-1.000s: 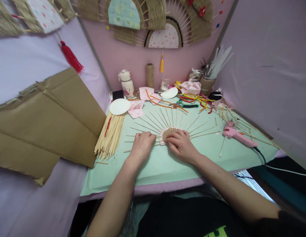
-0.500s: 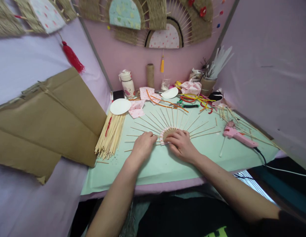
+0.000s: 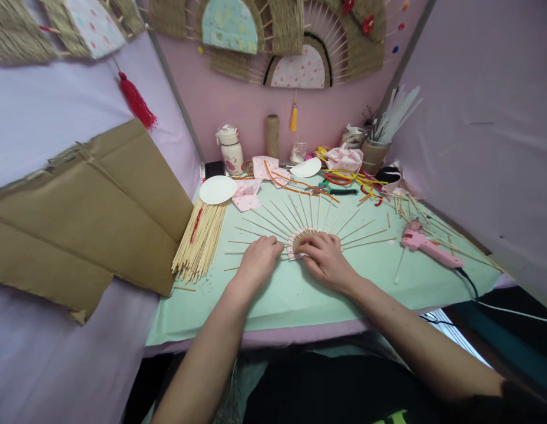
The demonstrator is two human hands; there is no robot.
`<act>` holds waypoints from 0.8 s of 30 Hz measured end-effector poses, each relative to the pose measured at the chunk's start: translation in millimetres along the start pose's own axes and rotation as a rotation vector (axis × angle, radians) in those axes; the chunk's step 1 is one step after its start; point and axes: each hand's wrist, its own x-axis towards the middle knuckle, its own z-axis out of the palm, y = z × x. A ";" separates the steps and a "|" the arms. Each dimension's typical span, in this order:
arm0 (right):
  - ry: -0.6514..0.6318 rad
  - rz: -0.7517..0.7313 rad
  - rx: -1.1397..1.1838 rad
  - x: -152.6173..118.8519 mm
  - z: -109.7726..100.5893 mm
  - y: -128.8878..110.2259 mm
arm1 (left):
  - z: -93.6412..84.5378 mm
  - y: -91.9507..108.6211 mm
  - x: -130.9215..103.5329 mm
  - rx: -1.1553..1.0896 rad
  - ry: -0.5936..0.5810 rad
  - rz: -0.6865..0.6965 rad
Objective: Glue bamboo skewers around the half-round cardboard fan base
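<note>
From the head view, the fan [image 3: 302, 234] lies flat on the desk [image 3: 299, 306], its half-round card at the middle and thin sticks [image 3: 364, 238] spreading from the curved edge. The left hand [image 3: 259, 259] is at the fan's left end, fingers curled close together over the low sticks; whether finger and thumb pinch one cannot be told. The right hand [image 3: 326, 259] covers much of the card, fingers bent over it, thumb lower; its exact grip cannot be told either.

To do this well, I'd let the right hand pin the card without bending it, while the left sets each stick by its inner end, pointing at the card's centre, and presses straight down so it won't roll. Even gaps matter; a dragging wrist could skew the low sticks.

The bundle [image 3: 200, 241] lies left of the fan, the glue gun [image 3: 432, 249] right of it, the cutters [image 3: 344, 192] behind it.
</note>
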 end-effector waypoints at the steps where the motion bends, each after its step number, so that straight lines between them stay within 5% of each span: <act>1: -0.009 -0.008 -0.002 0.0 0.0 -0.1 | -0.7 0.5 0.0 -0.002 -0.004 -0.001; 24: -0.043 -0.029 -0.033 -0.1 -1.2 -2.3 | -8.3 5.5 -5.3 -0.007 -0.040 -0.037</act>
